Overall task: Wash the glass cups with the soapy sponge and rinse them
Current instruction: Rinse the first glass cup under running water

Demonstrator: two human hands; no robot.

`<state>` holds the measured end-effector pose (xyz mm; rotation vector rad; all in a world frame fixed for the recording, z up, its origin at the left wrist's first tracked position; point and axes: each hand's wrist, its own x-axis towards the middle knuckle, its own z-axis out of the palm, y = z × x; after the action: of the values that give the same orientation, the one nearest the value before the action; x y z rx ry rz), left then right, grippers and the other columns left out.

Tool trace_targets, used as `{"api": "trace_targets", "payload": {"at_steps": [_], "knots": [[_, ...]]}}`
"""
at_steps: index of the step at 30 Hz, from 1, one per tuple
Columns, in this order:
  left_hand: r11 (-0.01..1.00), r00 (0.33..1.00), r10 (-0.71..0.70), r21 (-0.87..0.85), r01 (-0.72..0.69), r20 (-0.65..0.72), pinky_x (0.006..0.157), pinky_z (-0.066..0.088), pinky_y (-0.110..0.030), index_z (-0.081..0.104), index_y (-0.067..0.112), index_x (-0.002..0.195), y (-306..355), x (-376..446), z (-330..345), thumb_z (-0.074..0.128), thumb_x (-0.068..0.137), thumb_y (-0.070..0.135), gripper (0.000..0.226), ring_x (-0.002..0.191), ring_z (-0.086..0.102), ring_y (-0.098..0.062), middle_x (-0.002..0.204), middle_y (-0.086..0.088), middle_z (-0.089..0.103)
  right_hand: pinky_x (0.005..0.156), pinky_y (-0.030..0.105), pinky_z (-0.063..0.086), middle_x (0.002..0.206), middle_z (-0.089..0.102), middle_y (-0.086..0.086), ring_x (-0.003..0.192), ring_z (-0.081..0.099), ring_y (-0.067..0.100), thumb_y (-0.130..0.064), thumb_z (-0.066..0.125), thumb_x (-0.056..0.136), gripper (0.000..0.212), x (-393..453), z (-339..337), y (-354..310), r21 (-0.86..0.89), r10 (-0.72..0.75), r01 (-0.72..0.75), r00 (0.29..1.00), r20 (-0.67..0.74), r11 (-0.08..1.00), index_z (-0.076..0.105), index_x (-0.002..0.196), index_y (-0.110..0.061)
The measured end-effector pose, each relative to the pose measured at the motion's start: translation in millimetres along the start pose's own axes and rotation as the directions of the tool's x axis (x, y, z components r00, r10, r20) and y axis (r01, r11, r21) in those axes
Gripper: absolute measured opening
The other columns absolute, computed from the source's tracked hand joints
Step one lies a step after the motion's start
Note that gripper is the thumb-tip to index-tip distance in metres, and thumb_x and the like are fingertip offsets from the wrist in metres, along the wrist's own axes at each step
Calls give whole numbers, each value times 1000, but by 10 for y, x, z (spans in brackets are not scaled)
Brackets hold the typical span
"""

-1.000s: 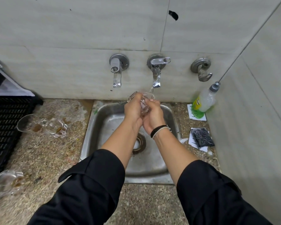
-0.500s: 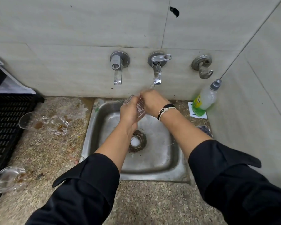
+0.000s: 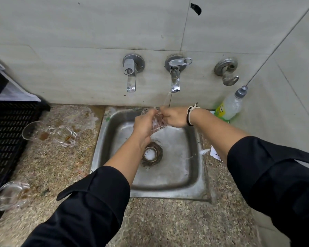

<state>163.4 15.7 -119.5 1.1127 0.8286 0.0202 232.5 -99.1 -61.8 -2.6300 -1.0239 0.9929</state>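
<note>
Over the sink (image 3: 194, 172), a thin stream falls from the middle tap (image 3: 175, 81) and lands right where both hands meet. The left hand (image 3: 144, 124) has its fingers curled around the body of a glass cup (image 3: 158, 122), holding it tilted above the basin. The right hand (image 3: 173, 116) comes in from the other side, fingers at the cup's rim and apparently gripping it, though how far they wrap is hidden behind the glass. No sponge shows in either hand, so this looks like the rinse step for this cup.

Now the handling: wet clear glass, likely with soap on it, so expect it to be slick. It is stiff and light, and it will chip or crack if it slips against the steel basin. The safest hold is around the body with the whole palm, as the left hand has it, with the other hand only turning it or rubbing the rim.

On the desk (image 3: 61, 166) to the left, three more glass cups wait on their sides: a pair touching each other (image 3: 34, 131) (image 3: 64, 136) near the black crate (image 3: 7, 132), both showing brown dregs, and a third (image 3: 9, 195) near the front edge. A detergent bottle (image 3: 230, 106) leans in the right corner.
</note>
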Motion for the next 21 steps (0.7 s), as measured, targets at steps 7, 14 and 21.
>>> {"api": "trace_targets", "payload": {"at_steps": [7,14,21], "knots": [[870,992,-123,-477,123,32,67,58,-32,64,6,94,240,165,103,32,100,26,38,71,66,-25,82,-14,66,100,43,46,130,54,23,117,54,36,-11,44,91,46,-100,407,-142,174,-24,209,703,-711,962,49,134,1],[878,987,-137,-451,162,88,51,47,-28,57,8,88,302,185,216,39,94,23,25,50,50,-20,64,-8,53,112,31,38,161,33,-2,140,43,26,-7,40,70,87,-251,680,-57,261,-114,250,889,-444,932,33,155,-27],[924,978,-134,-336,181,158,52,46,-28,52,11,78,350,129,402,33,97,24,29,53,47,-22,59,-9,50,95,42,52,160,32,-2,128,53,32,-18,43,70,86,-207,529,26,-3,-208,225,894,-398,974,28,154,-27]]}}
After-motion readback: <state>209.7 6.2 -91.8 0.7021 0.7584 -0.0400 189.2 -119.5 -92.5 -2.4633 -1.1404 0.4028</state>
